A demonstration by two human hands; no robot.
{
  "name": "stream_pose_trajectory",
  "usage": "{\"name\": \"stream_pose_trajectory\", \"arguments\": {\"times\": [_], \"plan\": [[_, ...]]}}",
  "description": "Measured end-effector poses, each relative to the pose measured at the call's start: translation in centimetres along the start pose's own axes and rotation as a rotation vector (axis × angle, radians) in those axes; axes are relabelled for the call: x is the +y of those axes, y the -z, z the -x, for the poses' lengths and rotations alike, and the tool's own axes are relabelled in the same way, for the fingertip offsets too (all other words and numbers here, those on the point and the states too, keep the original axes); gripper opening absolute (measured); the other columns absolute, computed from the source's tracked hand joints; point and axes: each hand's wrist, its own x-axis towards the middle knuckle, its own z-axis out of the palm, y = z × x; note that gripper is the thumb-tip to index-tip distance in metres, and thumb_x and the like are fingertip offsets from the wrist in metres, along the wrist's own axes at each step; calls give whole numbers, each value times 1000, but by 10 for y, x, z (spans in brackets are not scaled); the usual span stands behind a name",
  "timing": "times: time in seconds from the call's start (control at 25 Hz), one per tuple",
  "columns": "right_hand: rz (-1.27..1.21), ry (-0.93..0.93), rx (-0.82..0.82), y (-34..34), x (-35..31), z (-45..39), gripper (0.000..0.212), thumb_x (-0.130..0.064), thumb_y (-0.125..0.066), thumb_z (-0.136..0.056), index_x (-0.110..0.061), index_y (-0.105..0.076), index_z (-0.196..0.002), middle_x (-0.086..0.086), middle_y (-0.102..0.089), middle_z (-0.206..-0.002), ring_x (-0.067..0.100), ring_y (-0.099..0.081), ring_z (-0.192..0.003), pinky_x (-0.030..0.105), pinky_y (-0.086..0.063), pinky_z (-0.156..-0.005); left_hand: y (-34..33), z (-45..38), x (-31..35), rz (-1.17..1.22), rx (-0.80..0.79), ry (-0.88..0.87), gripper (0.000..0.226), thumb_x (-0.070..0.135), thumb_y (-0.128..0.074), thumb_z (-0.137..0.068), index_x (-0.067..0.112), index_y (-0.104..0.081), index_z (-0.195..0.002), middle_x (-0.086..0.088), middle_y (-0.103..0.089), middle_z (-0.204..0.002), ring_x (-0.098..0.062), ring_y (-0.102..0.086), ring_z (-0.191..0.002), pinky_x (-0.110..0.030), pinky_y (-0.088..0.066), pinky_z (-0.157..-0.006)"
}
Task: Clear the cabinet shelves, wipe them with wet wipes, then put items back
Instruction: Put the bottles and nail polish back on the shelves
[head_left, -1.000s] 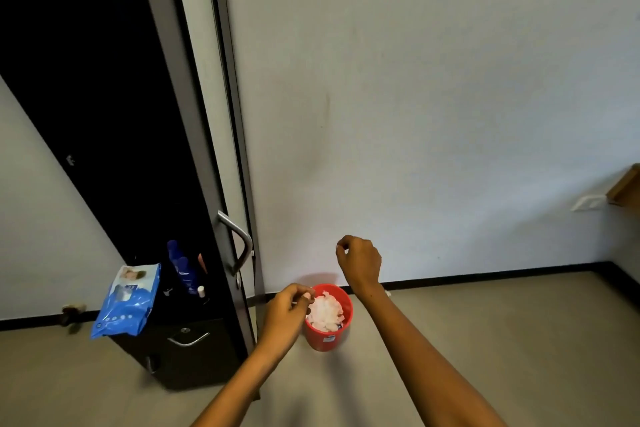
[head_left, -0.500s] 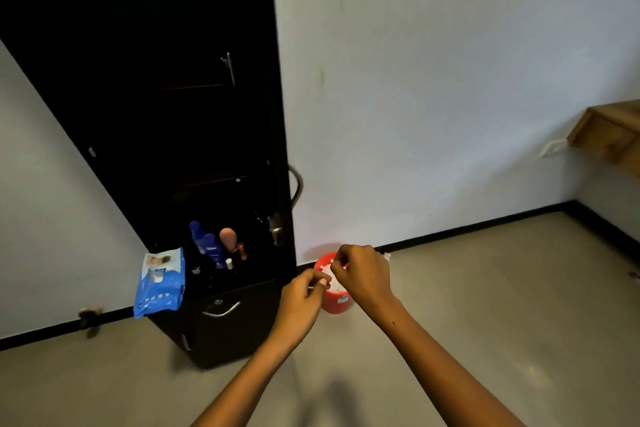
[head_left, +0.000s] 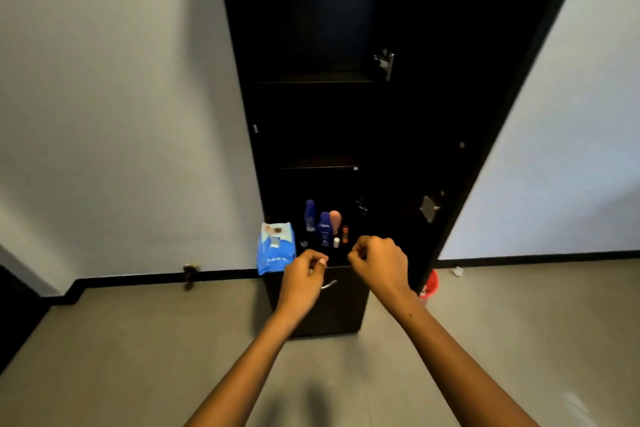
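Note:
A tall black cabinet (head_left: 311,135) stands open in front of me, its upper shelves dark and bare. On its lowest ledge stand two blue bottles (head_left: 324,228), a pink bottle (head_left: 335,218) and small containers (head_left: 345,233). A blue pack of wet wipes (head_left: 275,248) hangs over the ledge's left corner. My left hand (head_left: 303,276) and my right hand (head_left: 379,262) hover just in front of the ledge, fingers curled shut, nothing visible in either.
The cabinet door (head_left: 485,114) stands open to the right. Behind it on the floor sits a red bin (head_left: 431,284), with a crumpled white scrap (head_left: 458,270) nearby. A drawer with a metal handle (head_left: 329,284) lies below the ledge. A doorstop (head_left: 189,269) sits at the left wall.
My view has swung left from the red bin to the cabinet front. Both hands left the bin and now hang before the ledge.

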Motion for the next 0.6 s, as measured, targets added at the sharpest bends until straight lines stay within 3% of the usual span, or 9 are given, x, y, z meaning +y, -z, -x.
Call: {"name": "stream_pose_trajectory", "arguments": {"times": [0.08, 0.16, 0.32, 0.52, 0.6], "plan": [[-6, 3, 22, -16, -8, -23, 15, -30, -58, -86, -19, -66, -81, -2, -65, -72, 13, -59, -63, 23, -36, -51, 16, -15, -10, 11, 46, 46, 13, 12, -50, -92, 15, -62, -94, -2, -64, -92, -18, -63, -85, -19, -49, -74], [7, -17, 44, -31, -9, -49, 17, -32, -56, -88, -20, -65, -81, -3, -64, -71, 10, -56, -60, 22, -39, -50, 25, -34, -20, 0, 69, 76, 14, 14, -50, -92, 11, -62, -98, -2, -62, -94, -18, -61, -88, -27, -50, -78], [9, -40, 74, -57, -5, -109, 19, -28, -55, -91, -18, -65, -79, 1, -65, -70, 10, -51, -58, 17, -30, -45, 29, -91, -36, -39, 65, 117, 14, 16, -51, -93, 9, -61, -98, -2, -59, -89, -16, -58, -81, -38, -53, -79], [7, -130, -17, -90, 9, -185, 11, -24, -57, -89, -18, -67, -88, 4, -69, -80, 18, -63, -72, 24, -41, -54, 18, -172, -46, -62, 63, 152, 10, 13, -52, -91, 12, -62, -93, -1, -60, -82, -14, -58, -76, -17, -44, -66], [26, -171, -63, -104, 16, -219, 10, -25, -58, -88, -21, -67, -90, 3, -70, -89, 20, -65, -82, 28, -48, -63, 11, -208, -53, -81, 51, 163, 8, 9, -53, -89, 13, -60, -88, -5, -63, -83, -19, -60, -78, -19, -45, -66]]}}
